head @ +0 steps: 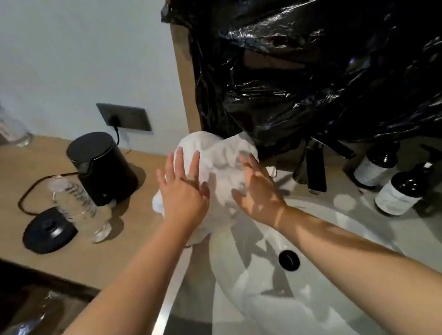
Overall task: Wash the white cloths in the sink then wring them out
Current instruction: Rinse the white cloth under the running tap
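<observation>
A heap of white cloths (pixel 221 164) lies bunched at the far left corner of the white sink (pixel 341 239), partly on the counter edge. My left hand (pixel 182 191) lies flat on the heap's left side with straight, spread fingers. My right hand (pixel 258 190) lies on the heap's right side, fingers spread and reaching over the cloth. Neither hand curls round the fabric. The sink's black drain (pixel 289 260) sits below my right wrist. A black faucet (pixel 315 169) stands behind the sink.
A black kettle (pixel 102 167) and its base (pixel 49 231) stand on the wooden counter (pixel 0 178), with a clear plastic bottle (pixel 80 208) between them. Black plastic sheeting (pixel 325 53) hangs behind the sink. Dark pump bottles (pixel 401 192) stand at the sink's right.
</observation>
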`<action>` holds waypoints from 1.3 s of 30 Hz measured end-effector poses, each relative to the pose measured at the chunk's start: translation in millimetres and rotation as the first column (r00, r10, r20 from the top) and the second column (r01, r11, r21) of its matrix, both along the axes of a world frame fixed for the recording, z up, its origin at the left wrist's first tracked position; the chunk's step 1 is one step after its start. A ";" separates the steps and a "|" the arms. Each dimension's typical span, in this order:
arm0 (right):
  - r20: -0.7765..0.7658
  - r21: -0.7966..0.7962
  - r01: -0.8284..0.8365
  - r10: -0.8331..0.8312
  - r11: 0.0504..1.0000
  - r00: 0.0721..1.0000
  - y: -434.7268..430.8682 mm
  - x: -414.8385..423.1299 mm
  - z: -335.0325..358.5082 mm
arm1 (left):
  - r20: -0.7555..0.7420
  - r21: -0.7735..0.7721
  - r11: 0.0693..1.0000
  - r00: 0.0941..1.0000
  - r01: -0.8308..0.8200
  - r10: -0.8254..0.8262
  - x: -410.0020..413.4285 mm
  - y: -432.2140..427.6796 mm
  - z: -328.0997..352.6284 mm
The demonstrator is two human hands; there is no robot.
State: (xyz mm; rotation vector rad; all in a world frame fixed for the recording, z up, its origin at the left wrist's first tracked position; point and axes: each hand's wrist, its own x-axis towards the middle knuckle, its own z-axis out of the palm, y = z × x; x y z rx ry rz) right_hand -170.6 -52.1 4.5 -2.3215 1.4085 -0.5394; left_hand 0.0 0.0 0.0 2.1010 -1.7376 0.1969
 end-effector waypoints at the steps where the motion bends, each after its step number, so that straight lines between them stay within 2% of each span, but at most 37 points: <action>1: -0.037 0.003 -0.004 0.004 1.000 0.999 -10.7 6.4 -0.2 | -0.013 0.055 0.998 0.999 -0.043 0.044 6.2 -6.3 0.8; 4: -0.230 0.111 -0.024 0.050 0.994 0.972 -34.4 20.2 10.0 | -0.029 0.175 0.983 0.998 -0.050 0.056 25.0 -25.0 -2.7; 8: -0.316 0.207 -0.095 0.158 0.974 0.935 -60.0 23.8 4.9 | -0.093 0.372 0.921 0.992 0.114 -0.085 41.4 -37.0 -16.1; 10: -0.396 0.230 -0.116 0.202 0.966 0.896 -69.0 24.9 -3.7 | -0.084 0.391 0.911 0.991 0.131 -0.106 43.0 -39.8 -22.8; 13: -0.460 0.138 -0.161 0.207 0.977 0.864 -66.7 33.7 -9.9 | -0.042 0.297 0.951 0.996 0.086 -0.077 36.6 -39.0 -30.1; 17: -0.283 0.104 -0.156 0.180 0.982 0.942 -64.9 32.7 -2.3 | -0.112 0.059 0.995 0.991 0.078 -0.071 36.6 -40.1 -21.2; 20: 0.004 0.113 -0.136 0.136 0.984 0.991 -63.7 19.1 3.5 | -0.084 -0.072 0.981 0.979 0.182 -0.187 40.1 -36.9 -10.7; 22: 0.153 0.158 -0.052 0.027 0.986 0.988 -59.7 9.2 13.3 | -0.098 -0.122 0.967 0.967 0.225 -0.237 37.2 -33.3 3.7; 24: 0.304 0.204 -0.051 -0.014 0.978 0.953 -52.2 0.7 28.9 | -0.213 -0.129 0.968 0.947 0.217 -0.240 28.8 -30.1 23.7; 27: 0.514 0.412 -0.094 -0.145 0.907 0.845 -32.2 -13.3 63.7 | -0.461 -0.116 0.971 0.855 0.208 -0.238 11.9 -25.1 58.4; 30: 0.627 0.559 -0.133 -0.313 0.818 0.713 -14.9 -26.0 96.4 | -0.721 -0.173 0.947 0.620 0.272 -0.310 -7.2 -14.7 85.5; 31: 0.678 0.590 -0.172 -0.369 0.789 0.636 -10.4 -30.3 107.1 | -0.723 -0.202 0.933 0.597 0.299 -0.348 -11.1 -12.2 88.9; 32: 0.718 0.615 -0.220 -0.422 0.757 0.554 -6.3 -35.0 117.8 | -0.682 -0.212 0.917 0.621 0.339 -0.387 -15.0 -9.9 91.4; 34: 0.769 0.624 -0.306 -0.494 0.719 0.407 0.9 -47.4 135.6 | -0.656 -0.130 0.890 0.635 0.438 -0.408 -24.6 -6.1 90.3; 36: 0.814 0.581 -0.410 -0.504 0.703 0.288 12.9 -62.6 151.0 | -0.740 -0.023 0.846 0.560 0.533 -0.373 -39.8 1.4 88.2; 37: 0.833 0.553 -0.448 -0.483 0.702 0.271 19.3 -69.9 156.1 | -0.788 -0.018 0.823 0.498 0.568 -0.362 -50.2 6.8 87.8; 39: 0.860 0.511 -0.503 -0.407 0.698 0.308 31.4 -83.3 157.7 | -0.847 -0.044 0.794 0.399 0.606 -0.351 -68.0 12.9 81.4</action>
